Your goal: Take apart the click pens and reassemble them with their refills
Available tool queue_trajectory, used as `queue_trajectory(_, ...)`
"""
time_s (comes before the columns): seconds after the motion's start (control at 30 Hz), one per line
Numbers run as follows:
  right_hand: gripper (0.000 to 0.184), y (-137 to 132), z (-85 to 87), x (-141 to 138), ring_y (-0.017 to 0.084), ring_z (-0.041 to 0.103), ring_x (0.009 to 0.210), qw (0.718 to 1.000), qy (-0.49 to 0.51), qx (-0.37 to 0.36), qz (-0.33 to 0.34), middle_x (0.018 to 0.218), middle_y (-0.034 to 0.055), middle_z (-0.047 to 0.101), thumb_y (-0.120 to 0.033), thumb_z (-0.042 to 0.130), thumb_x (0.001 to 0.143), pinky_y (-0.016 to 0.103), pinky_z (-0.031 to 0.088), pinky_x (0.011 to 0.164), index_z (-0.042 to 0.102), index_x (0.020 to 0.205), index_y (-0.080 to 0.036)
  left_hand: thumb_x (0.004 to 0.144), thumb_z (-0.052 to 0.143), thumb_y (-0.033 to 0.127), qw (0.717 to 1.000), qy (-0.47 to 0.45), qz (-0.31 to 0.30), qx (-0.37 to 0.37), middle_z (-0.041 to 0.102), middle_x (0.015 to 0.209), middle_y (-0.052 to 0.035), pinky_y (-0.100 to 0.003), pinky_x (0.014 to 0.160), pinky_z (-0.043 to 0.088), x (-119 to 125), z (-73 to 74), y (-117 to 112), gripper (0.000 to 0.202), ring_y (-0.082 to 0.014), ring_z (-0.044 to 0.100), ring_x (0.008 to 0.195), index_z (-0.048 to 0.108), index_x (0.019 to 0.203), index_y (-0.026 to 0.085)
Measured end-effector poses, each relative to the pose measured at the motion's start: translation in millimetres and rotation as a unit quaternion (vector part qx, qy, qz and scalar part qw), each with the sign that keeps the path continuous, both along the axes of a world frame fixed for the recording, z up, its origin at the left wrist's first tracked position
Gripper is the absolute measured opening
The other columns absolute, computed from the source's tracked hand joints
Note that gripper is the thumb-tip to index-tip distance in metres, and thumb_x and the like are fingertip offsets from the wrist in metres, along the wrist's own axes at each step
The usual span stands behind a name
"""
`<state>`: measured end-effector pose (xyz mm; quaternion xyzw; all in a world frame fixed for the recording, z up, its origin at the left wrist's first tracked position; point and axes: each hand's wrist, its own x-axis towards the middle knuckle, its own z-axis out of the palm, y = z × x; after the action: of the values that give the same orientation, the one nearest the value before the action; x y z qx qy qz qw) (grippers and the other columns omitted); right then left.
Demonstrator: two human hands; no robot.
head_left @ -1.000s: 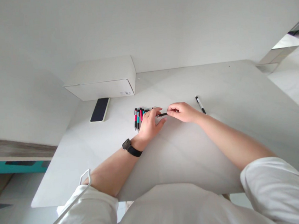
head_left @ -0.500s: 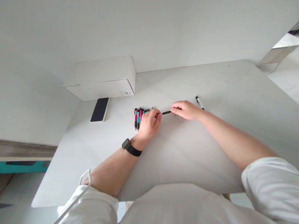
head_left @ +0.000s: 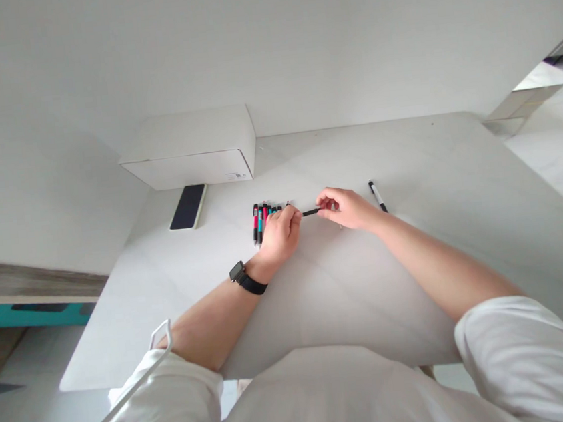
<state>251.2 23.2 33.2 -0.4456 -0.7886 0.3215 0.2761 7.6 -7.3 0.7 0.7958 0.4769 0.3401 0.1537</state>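
Between my hands is a slim black pen piece [head_left: 310, 212], held level above the table. My left hand [head_left: 282, 232] is closed round its left end and hides that part. At the other end, the fingertips of my right hand [head_left: 345, 208] are pinched on it. Beside and partly under my left hand lies a row of several pens, among them a red and black pen [head_left: 255, 222] and a teal pen [head_left: 260, 220]. To the right of my right hand lies a white and black pen [head_left: 377, 195]. A tiny thin part [head_left: 341, 226] shows just below my right hand, too small to name.
A phone [head_left: 188, 207] lies at the left of the white table [head_left: 331, 300]. Behind it a white box [head_left: 191, 170] stands against the wall. A black watch [head_left: 240, 273] is on my left wrist, and a white cable [head_left: 130, 398] runs by my left arm.
Both hands and the black pen piece have shifted slightly left. My right hand has turned a little, with its fingers more curled. The pens on the table have stayed put.
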Motion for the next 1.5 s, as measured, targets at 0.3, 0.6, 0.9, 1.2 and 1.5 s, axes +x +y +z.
queue_trajectory(0.3,0.04,-2.6,2.0,-0.6,0.016,0.058,0.065,0.998,-0.063,-0.015,0.011,0.071,0.0006,0.068,-0.053,0.049,0.103,0.029,0.039,0.066,0.07,0.089,-0.022,0.111,0.036,0.035,1.0,0.006,0.006,0.002,0.065,0.083,-0.0043,-0.033,0.078,0.042,0.6,-0.6,-0.7,0.03,-0.0203,0.062,0.08,0.056,0.094,0.022)
queue_trajectory(0.6,0.033,-2.0,-0.9,0.0,0.018,0.064,0.075,0.999,-0.008,-0.029,0.011,0.087,0.0021,0.075,-0.055,0.057,0.099,0.03,0.043,0.07,0.069,0.103,-0.025,0.111,0.037,0.034,1.0,0.003,0.017,0.002,0.066,0.085,-0.0041,-0.033,0.078,0.041,0.7,1.1,-1.7,0.028,-0.0198,0.061,0.079,0.055,0.094,0.022)
queue_trajectory(0.9,0.027,-2.4,-2.8,-1.6,0.02,0.067,0.082,0.999,0.018,-0.024,0.011,0.093,0.0027,0.076,-0.049,0.069,0.091,0.031,0.047,0.076,0.069,0.105,-0.025,0.111,0.037,0.034,1.0,0.004,0.017,-0.003,0.066,0.085,-0.0042,-0.033,0.08,0.042,0.5,0.8,-1.5,0.028,-0.0196,0.061,0.079,0.056,0.096,0.021)
queue_trajectory(1.2,0.021,-2.7,-3.7,-3.5,0.019,0.067,0.083,0.998,0.054,-0.034,0.004,0.091,0.0015,0.075,-0.044,0.065,0.093,0.032,0.049,0.079,0.072,0.098,-0.025,0.11,0.039,0.033,1.0,0.004,0.014,-0.002,0.068,0.09,-0.0043,-0.034,0.083,0.044,0.6,1.1,-2.3,0.025,-0.0199,0.063,0.083,0.057,0.098,0.022)
queue_trajectory(1.5,0.012,5.0,-6.3,0.9,0.02,0.068,0.085,0.995,0.068,0.062,-0.032,0.096,0.0033,0.076,-0.035,0.066,0.093,0.034,0.052,0.081,0.072,0.096,-0.025,0.106,0.05,0.028,1.0,0.011,0.012,0.002,0.072,0.094,-0.0049,-0.035,0.087,0.046,0.5,-2.4,-1.2,0.012,-0.0213,0.066,0.091,0.06,0.106,0.022)
